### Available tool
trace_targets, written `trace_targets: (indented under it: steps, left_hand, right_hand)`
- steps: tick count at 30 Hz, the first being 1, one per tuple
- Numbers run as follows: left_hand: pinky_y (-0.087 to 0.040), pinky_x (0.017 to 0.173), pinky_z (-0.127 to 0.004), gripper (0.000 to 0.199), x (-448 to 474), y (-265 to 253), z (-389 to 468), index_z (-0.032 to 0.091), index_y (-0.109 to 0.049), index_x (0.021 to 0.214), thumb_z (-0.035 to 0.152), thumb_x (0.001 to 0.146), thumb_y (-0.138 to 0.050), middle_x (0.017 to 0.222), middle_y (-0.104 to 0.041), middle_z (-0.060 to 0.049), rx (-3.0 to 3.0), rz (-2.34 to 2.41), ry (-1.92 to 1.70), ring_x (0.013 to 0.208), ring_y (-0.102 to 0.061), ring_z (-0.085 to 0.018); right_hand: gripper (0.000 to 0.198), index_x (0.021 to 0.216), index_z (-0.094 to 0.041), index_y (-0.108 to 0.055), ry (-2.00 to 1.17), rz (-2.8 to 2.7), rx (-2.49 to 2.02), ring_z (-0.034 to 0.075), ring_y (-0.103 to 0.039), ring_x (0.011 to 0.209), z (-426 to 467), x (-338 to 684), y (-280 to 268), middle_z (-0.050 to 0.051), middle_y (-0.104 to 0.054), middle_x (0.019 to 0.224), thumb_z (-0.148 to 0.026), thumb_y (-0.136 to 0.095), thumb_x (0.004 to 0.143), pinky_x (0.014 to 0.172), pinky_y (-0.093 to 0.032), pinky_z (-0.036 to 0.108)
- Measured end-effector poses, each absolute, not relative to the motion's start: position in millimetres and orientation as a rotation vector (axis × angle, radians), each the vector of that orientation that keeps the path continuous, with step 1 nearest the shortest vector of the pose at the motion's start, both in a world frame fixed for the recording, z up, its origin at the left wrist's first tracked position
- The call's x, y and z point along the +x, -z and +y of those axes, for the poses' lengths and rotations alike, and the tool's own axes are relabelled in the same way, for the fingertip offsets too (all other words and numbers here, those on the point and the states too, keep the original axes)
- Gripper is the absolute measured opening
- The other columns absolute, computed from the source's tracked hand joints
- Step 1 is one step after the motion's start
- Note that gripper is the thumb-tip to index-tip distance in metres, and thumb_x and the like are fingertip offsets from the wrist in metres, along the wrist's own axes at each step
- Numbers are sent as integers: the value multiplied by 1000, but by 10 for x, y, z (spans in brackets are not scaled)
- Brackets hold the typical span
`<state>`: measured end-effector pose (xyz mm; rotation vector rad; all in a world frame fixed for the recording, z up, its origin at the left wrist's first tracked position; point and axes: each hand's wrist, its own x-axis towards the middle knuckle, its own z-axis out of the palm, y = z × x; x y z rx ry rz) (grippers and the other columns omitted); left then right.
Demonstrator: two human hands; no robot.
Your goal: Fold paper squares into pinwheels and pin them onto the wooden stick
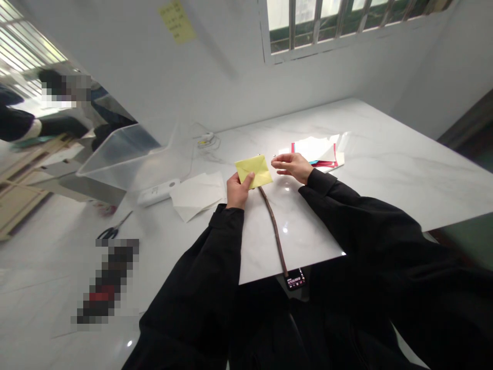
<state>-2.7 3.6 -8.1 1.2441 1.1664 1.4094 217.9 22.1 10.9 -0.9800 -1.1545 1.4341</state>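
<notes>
Presently, notes on the paper work at the white marbled surface [385, 169]:

Left hand [238, 190]: grasps the yellow paper [254, 170] at its lower left corner, thumb on top, fingers under it.

Right hand [292, 166]: released, fingers loosely spread; it hovers just beside the paper's right edge, and whether a fingertip touches it cannot be told.

Yellow paper: raised a little off the surface, between the two hands; it looks folded already into a small slanted rectangle, though the layers are too small to count.

Stick [274, 230]: thin, brown, lying on the surface from below the paper toward the near edge; neither hand touches it.

Progress, as judged: at least one fold seems made; nothing shows a finished shape, and the stick lies unjoined to the paper.

White sheets [198, 194]: lie left of the left hand, untouched.

Paper stack [319, 150]: white, red and teal, beyond the right hand.

Scissors [113, 230]: far left, well apart.

Clear bin [123, 151]: back left.
</notes>
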Motion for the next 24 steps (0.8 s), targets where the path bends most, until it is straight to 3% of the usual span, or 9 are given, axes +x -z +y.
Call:
trace_targets:
  steps: [4,8,13,18,24]
  left_hand:
    - [-53,58,-26,59,-26,88,23,10,-76,100,53,62,-90,91,-78,-11,1264,1149,-1374,72,-69,-20]
    - [-58,71,-31,60,-10,91,2,11,-77,104,52,63,-91,97,-79,-11,1296,1096,-1324,83,-73,-24]
    - [-59,84,-36,60,6,79,-35,12,-77,105,54,65,-90,98,-80,-11,1308,1050,-1291,89,-74,-26]
    - [-58,84,-36,59,21,31,-83,12,-78,102,55,63,-91,97,-79,-10,1308,1041,-1269,88,-74,-26]
    - [-59,84,-37,60,35,3,-111,12,-78,100,58,63,-90,94,-79,-9,1320,1063,-1273,86,-74,-25]
  right_hand:
    - [42,85,-19,-77,-1468,-1245,-942,14,-64,86,172,2145,-119,3,-75,94,-46,-96,60,78,-51,29]
    - [43,85,-18,-77,-1448,-1323,-931,15,-62,82,129,2078,-109,3,-74,88,-49,-94,60,75,-47,29]
    - [43,83,-18,-79,-1365,-1448,-871,19,-65,83,121,2021,-88,4,-76,85,-53,-91,62,82,-51,34]
    - [27,84,-20,-82,-1073,-1657,-904,21,-67,89,145,2009,-65,6,-77,92,-45,-84,75,89,-52,36]
    - [19,88,-20,-83,-875,-1744,-991,20,-64,87,140,2006,-35,8,-70,97,-38,-79,83,73,-53,30]
